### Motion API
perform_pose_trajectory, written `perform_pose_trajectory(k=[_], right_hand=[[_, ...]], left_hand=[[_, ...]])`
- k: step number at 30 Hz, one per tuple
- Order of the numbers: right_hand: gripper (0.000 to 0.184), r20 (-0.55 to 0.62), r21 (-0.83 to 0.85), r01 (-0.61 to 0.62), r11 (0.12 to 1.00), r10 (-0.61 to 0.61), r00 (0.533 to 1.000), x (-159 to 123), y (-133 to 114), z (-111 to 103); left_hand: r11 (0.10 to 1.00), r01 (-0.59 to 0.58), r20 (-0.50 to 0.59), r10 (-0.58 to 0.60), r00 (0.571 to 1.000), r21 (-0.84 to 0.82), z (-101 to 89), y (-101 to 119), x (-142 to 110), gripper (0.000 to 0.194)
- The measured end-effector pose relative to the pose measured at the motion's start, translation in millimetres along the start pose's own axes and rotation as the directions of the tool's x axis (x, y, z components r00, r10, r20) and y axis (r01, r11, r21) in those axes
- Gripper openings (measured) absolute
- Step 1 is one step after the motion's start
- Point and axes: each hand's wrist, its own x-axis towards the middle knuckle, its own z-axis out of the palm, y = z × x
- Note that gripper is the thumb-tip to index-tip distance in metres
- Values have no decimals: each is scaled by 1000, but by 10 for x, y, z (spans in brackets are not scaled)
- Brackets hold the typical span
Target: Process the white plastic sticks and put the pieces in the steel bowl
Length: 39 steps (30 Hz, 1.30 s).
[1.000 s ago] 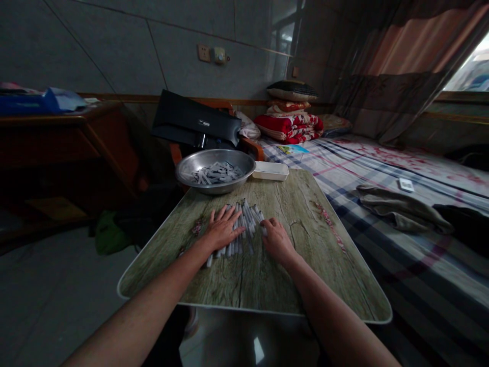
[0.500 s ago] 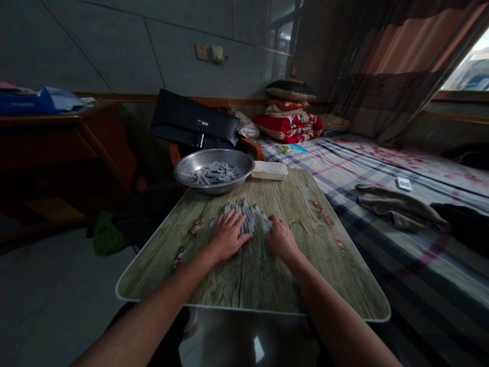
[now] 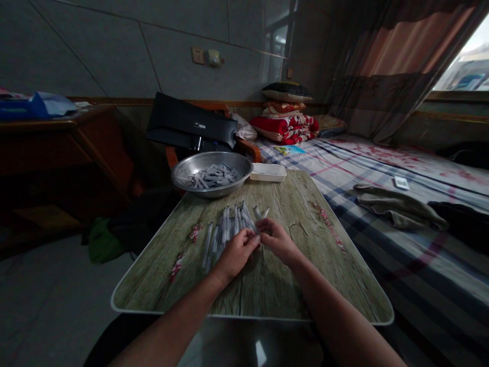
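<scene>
1. Metal basin (image 3: 214, 192): landmark, far end of tabletop (image 3: 263, 290); pale pieces (image 3: 216, 176) heaped inside.
2. Slim tubes (image 3: 226, 224): loose row, near side of basin.
3. Right hand (image 3: 278, 243), also basin's near side: fingers closed on a few tubes.
4. Left hand (image 3: 237, 253) meets it, fingers curled; grip hidden, can't tell.
5. White tray (image 3: 268, 178): just right of basin.

Surface (image 3: 263, 293), wood-grain print, pale edge; bearing 1 metal basin (image 3: 214, 193), 1 white tray (image 3: 268, 178), loose slender translucent tubes (image 3: 226, 224).
</scene>
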Motion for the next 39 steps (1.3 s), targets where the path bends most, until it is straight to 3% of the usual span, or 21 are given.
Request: perform_pose_trajectory(k=[2, 4, 9, 11, 13, 15, 17, 19, 21, 26, 30, 33, 36, 37, 39], right_hand=[[23, 81, 166, -34, 986, 21, 997, -17, -26, -6], [26, 167, 255, -80, 964, 38, 985, -40, -40, -11], [26, 360, 182, -172, 968, 98, 928, -76, -4, 35], [16, 328, 50, -166, 985, 141, 934, -61, 12, 48], [9, 156, -182, -101, 978, 130, 979, -32, 17, 35], [19, -33, -476, -32, 879, 19, 999, -3, 17, 2], [31, -102, -715, -8, 699, -92, 991, 10, 25, -25], [42, -81, -843, -14, 538, -101, 992, 2, 47, -22], [47, -33, -902, -9, 432, -48, 998, -17, 74, 8], [44, 88, -931, 69, 359, 38, 995, -51, 102, 54], [53, 106, -904, 95, 418, 3, 994, -25, 111, -2], [31, -6, -795, 72, 603, -126, 992, 16, 99, -27], [24, -149, -518, 95, 850, -198, 969, 24, 51, -11], [25, -140, -384, 93, 919, -157, 978, 13, 32, 2], [28, 8, -87, 9, 996, -8, 1000, -24, -2, 33]], left_hand=[[981, 3, -63, -16, 998, -193, 14, -60, -3, 34], [957, -59, -142, 19, 990, -285, 10, -110, -6, 41], [961, -138, -213, 86, 973, -241, -61, -199, 19, 32], [964, -191, -245, 143, 959, -187, -75, -209, 21, 30], [956, -234, -290, 177, 940, -175, -70, -198, 8, 30], [945, -231, -320, 149, 936, -233, -53, -174, -14, 32], [933, -196, -310, 98, 946, -303, -35, -150, -36, 34], [927, -159, -269, 67, 961, -339, -19, -135, -52, 35], [931, -126, -211, 55, 976, -342, -7, -126, -63, 36], [939, -12, 10, 16, 1000, -344, 13, -119, -75, 31], [920, 39, 120, 9, 993, -389, 8, -105, -74, 30], [914, 17, 109, 30, 994, -405, 0, -81, -77, 26], [898, -13, 29, 28, 999, -440, -7, -77, -60, 25], [888, -24, -8, 23, 1000, -460, -10, -86, -46, 27], [875, -65, -94, 22, 995, -481, -21, -122, -8, 31]])
